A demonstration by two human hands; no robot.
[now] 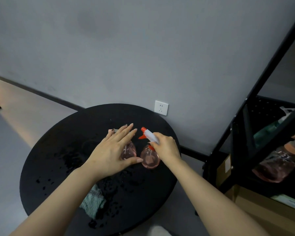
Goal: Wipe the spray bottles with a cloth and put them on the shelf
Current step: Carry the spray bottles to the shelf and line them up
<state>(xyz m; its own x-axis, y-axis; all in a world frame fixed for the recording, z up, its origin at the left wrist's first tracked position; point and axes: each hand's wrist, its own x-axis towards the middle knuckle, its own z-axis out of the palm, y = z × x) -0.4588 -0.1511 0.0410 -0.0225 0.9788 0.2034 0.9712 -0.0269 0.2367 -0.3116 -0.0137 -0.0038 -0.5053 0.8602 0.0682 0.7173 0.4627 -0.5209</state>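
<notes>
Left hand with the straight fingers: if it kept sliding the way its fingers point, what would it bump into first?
Probably the wall. The left hand hovers over one pink spray bottle, fingers aimed up and right across the black table. Depth is hard to judge; it may brush the other bottle's red nozzle.

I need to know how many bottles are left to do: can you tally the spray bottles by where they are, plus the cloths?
Spray bottles on the table: 2
Spray bottles on the shelf: 2
Cloths: 1
Total: 5
</notes>
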